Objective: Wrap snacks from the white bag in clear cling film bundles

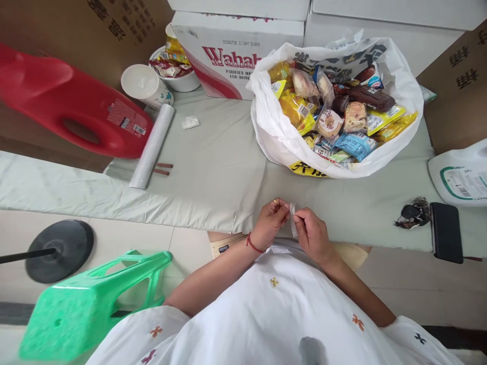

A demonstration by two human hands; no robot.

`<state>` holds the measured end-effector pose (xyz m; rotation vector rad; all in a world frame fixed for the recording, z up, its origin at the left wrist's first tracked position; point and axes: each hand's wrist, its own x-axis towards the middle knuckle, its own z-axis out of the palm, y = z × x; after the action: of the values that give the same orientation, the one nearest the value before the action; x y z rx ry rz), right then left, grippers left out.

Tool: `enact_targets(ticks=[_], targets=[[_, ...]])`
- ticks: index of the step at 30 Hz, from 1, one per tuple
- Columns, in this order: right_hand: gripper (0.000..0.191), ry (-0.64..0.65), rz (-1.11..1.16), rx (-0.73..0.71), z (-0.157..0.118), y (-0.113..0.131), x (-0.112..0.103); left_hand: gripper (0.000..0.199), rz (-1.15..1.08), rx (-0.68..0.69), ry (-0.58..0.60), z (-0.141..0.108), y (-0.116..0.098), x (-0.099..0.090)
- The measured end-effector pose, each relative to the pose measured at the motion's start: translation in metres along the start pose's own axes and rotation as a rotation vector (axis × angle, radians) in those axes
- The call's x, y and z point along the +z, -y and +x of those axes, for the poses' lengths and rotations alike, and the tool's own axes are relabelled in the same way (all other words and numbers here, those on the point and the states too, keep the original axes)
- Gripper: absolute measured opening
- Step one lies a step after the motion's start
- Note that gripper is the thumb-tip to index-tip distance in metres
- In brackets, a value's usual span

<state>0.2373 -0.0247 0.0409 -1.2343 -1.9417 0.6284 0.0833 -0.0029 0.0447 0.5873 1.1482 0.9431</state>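
Wearing a white shirt (pixel 243 309), right below the camera. Pinching a thin strip of plastic (pixel 292 208) in a narrow grip between the fingertips of left hand (pixel 271 223) and right hand (pixel 312 234), at the near edge of the cloth (pixel 216 172). Facing an open bag (pixel 264 129) crammed with snacks (pixel 355 116). Flanked by keys (pixel 414 213) just beside a phone (pixel 447 232) on the right, and by a roll (pixel 152 147) near a red jug (pixel 76 101) on the left.

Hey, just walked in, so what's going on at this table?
A person is pinching a thin, whitish strip, perhaps plastic, between the fingertips of the left hand and right hand, at the near edge of the cloth-covered table. Beyond the hands, an open white bag sits full of wrapped snacks.
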Motion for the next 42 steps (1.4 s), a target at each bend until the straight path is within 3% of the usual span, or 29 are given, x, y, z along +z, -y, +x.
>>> enact_targets(ticks=[3,7,11,16,19,24,27,29,31,36,42], targets=[[0.013,-0.147,0.028,0.193,-0.001,-0.004,-0.002,0.047,0.003,0.021,-0.01,0.002,0.002,-0.004],[0.025,-0.33,0.32,0.517,0.002,-0.012,-0.003,0.05,0.053,0.01,0.123,-0.004,0.001,-0.009],[0.032,-0.371,0.578,0.683,0.009,-0.018,-0.004,0.05,0.097,0.021,0.236,-0.005,-0.004,-0.011],[0.031,-0.324,0.483,0.568,0.013,-0.024,-0.019,0.048,0.038,0.052,0.158,0.01,-0.018,-0.026],[0.028,-0.333,0.288,0.494,0.012,-0.025,-0.024,0.052,0.066,0.03,0.125,0.011,-0.019,-0.028],[0.013,-0.357,-0.107,0.265,0.005,-0.016,-0.009,0.068,0.134,-0.149,0.321,-0.002,0.001,-0.003],[0.007,-0.317,-0.205,0.075,0.0,-0.01,0.001,0.068,0.053,-0.168,0.216,-0.003,0.012,0.011],[0.008,-0.28,-0.198,0.038,-0.003,-0.007,0.003,0.064,0.006,-0.157,0.147,0.0,0.013,0.013],[0.01,-0.269,-0.149,0.116,-0.004,-0.008,0.002,0.057,-0.015,-0.138,0.161,0.003,0.011,0.011],[0.026,-0.27,0.188,0.497,0.001,-0.017,-0.012,0.049,0.068,-0.164,0.257,0.005,0.004,-0.002],[0.029,-0.151,0.349,0.511,0.01,-0.021,-0.03,0.04,0.157,-0.145,0.32,0.002,-0.018,-0.015]])
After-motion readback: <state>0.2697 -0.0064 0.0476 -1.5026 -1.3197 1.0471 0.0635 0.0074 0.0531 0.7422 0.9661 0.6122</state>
